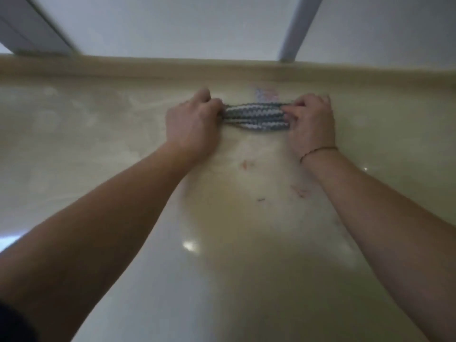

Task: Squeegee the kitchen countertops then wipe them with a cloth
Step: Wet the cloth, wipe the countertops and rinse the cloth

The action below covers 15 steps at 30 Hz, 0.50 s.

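Toward the far edge of the glossy cream stone worktop (234, 243), both bare arms reach away from the camera and meet at one bunched cloth. On the left, the left hand (191, 124) lies knuckles-up with its fingers (209, 103) curled tight around the left end of the grey-and-white striped knitted cloth (255, 116), gripping it against the surface. That cloth sits between the two hands, gathered into a narrow band that runs left to right, its stripes lying lengthwise, resting on the worktop just short of the raised cream ledge (222, 67) that borders the far side. Just beyond the cloth, a faint pinkish-blue smudge (266, 93) shows on the surface, too blurred to identify. Nearer the camera, a few small reddish and dark specks (246, 164) dot the worktop between the forearms, and a bright light reflection (189, 246) gleams lower down. On the right, the right hand (312, 122) mirrors the other one: its fingers (299, 104) are bent in and pinch the right end of the cloth, holding it down. A thin dark red string bracelet (318, 151) circles the right wrist. Beyond the ledge rises a pale grey wall (172, 23), crossed on the right by a slanting light grey bar (301, 25).
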Tool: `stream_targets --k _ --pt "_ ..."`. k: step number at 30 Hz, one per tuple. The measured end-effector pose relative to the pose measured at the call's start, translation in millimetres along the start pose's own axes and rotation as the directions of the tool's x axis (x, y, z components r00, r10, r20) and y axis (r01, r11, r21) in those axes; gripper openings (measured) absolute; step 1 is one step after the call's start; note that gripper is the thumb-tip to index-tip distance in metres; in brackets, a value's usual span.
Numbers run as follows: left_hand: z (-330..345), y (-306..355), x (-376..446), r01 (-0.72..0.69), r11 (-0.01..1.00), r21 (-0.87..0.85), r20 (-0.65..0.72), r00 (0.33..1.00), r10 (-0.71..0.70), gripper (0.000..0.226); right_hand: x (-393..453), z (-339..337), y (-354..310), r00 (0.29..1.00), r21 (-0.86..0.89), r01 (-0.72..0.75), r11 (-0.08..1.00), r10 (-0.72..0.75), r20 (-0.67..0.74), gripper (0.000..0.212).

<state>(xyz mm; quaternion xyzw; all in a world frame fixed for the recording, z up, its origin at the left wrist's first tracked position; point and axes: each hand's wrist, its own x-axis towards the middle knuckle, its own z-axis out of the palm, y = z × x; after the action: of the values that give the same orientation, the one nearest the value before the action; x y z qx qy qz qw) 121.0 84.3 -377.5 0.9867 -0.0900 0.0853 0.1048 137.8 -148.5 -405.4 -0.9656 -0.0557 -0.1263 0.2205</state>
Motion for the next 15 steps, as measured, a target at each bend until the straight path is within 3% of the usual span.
stream_targets --k 6,11,15 --pt "17.1 -15.4 50.1 0.08 0.997 -0.005 -0.083 0.993 -0.08 0.027 68.7 39.8 8.8 0.982 -0.088 -0.184 0.979 0.178 -0.068 0.023" --pt "16.5 -19.0 56.7 0.048 0.993 0.106 0.004 0.999 -0.049 0.03 62.6 19.8 0.4 0.994 -0.094 -0.067 0.993 0.075 0.081 0.027" --pt "6.9 -11.1 20.8 0.054 0.996 0.067 0.1 0.993 -0.061 0.029 21.6 3.8 -5.3 0.985 -0.061 -0.06 0.996 0.069 0.16 0.026"
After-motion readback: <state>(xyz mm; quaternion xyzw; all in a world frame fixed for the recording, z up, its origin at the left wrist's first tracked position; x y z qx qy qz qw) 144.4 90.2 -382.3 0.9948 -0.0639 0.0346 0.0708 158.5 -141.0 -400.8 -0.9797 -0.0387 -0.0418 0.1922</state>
